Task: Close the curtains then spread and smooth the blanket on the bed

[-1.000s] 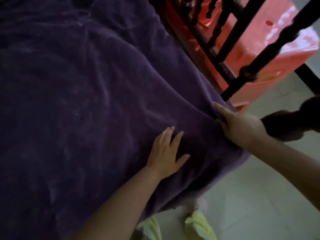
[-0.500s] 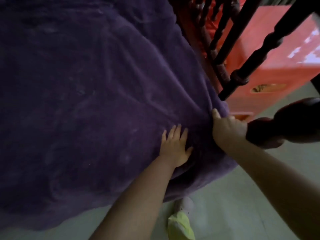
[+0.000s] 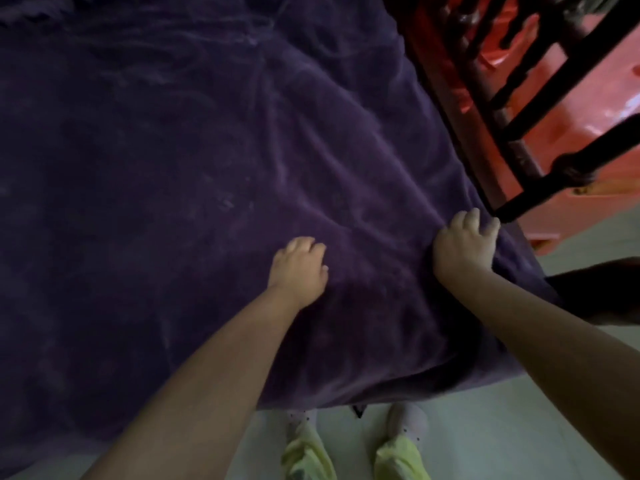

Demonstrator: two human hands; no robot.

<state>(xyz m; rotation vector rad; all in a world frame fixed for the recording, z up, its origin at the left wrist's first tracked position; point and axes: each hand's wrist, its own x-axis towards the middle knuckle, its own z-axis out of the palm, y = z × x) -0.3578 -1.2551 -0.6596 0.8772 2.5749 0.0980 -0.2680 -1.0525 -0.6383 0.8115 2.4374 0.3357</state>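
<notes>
A dark purple plush blanket (image 3: 166, 174) covers the bed and hangs over its near edge. My left hand (image 3: 299, 266) rests on the blanket near the front edge with its fingers curled down into the fabric. My right hand (image 3: 462, 244) lies at the blanket's right corner beside the bed frame, fingers bent and pressing on the cloth. Folds run from the middle of the blanket toward my right hand. No curtains are in view.
A dark turned-wood bed frame (image 3: 540, 133) with spindles runs along the right side. Behind it stands a red plastic piece (image 3: 588, 98). Pale floor (image 3: 502, 427) lies below the bed edge, with my feet and yellow-green trouser legs (image 3: 398, 455) on it.
Both hands went from flat with fingers spread to fingers curled on the blanket. The left hand shifted left, away from the right hand. The view tilted down, showing both feet.
</notes>
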